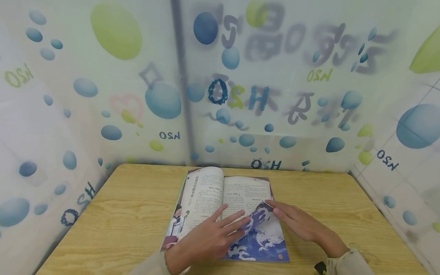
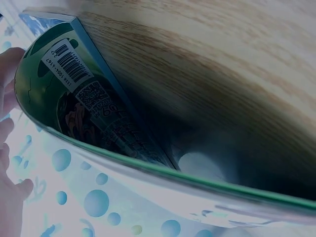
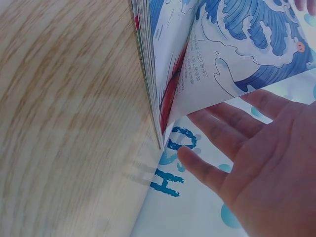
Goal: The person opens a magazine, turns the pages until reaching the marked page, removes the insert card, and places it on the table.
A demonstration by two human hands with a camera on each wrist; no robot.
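An illustrated magazine point(image 1: 206, 191) lies spread on the table, its left pages bulging upward. My left hand point(image 1: 213, 236), fingers extended and spread, rests across the lower middle of it. At the magazine's right edge, my right hand point(image 1: 302, 221) reaches in with nearly straight fingers that touch a page with blue waves point(image 1: 262, 240). That wave page point(image 3: 247, 44) is lifted in the right wrist view, with the fingers behind its edge and the thumb apart. In the left wrist view, the green back cover point(image 2: 47, 54) curves up and shows a barcode; fingers point(image 2: 7, 69) are at its side.
The wooden table point(image 1: 130, 202) extends on both sides of the magazine. White curtains point(image 1: 137, 76) printed with blue and green drops and "H2O" lettering stand around its back and sides. A dark object point(image 1: 320, 268) shows at the right sleeve.
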